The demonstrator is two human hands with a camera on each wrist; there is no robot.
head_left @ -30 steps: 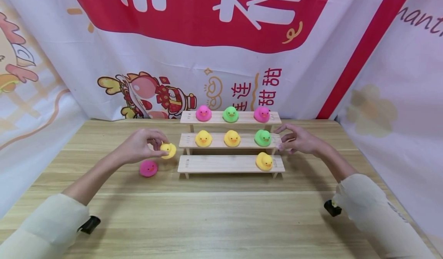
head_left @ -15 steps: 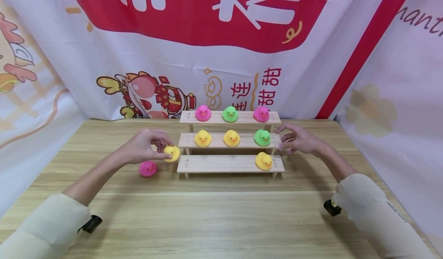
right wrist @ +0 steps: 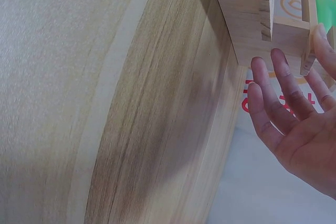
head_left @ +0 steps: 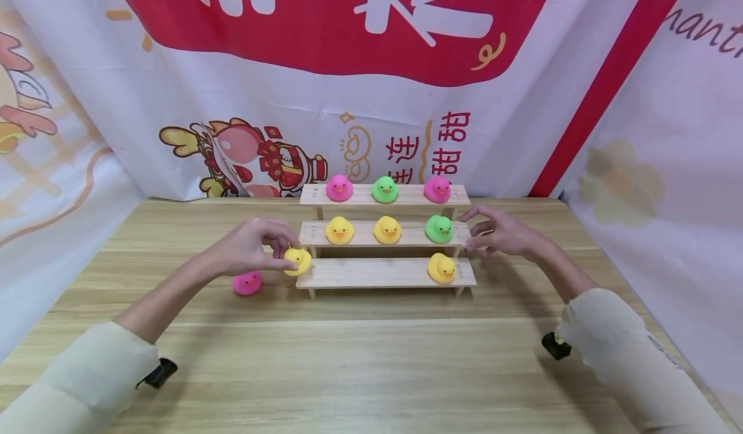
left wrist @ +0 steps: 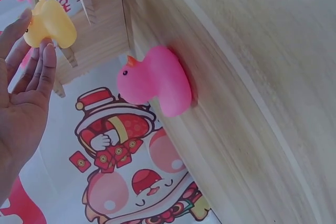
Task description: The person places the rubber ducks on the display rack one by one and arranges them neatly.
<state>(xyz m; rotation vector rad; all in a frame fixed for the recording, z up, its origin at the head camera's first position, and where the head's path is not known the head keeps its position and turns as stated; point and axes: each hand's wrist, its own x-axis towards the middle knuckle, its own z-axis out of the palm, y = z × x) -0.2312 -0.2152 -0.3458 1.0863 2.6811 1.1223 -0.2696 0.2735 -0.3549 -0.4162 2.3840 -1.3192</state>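
My left hand (head_left: 258,247) pinches a yellow rubber duck (head_left: 298,262) between thumb and fingers. That duck overlaps the left end of the lowest step of the wooden three-tier stand (head_left: 371,274) in the head view. Below and behind the hand, a pink rubber duck (left wrist: 155,81) sits on the table. At the stand's right side is my right hand (head_left: 502,233), its fingers loosely extended, thumb at the end of the middle step. Another yellow duck (head_left: 442,268) sits at the right of the lowest step.
The middle step bears two yellow ducks (head_left: 387,229) and a green duck (head_left: 438,229). On the top step are two pink ducks (head_left: 339,188) around a green duck (head_left: 385,189). A printed cloth (head_left: 371,98) hangs behind the wooden table (head_left: 371,369).
My left hand has carried the yellow duck rightward and slightly down, from beside the stand to the left end of its lowest step. The right hand stays in place.
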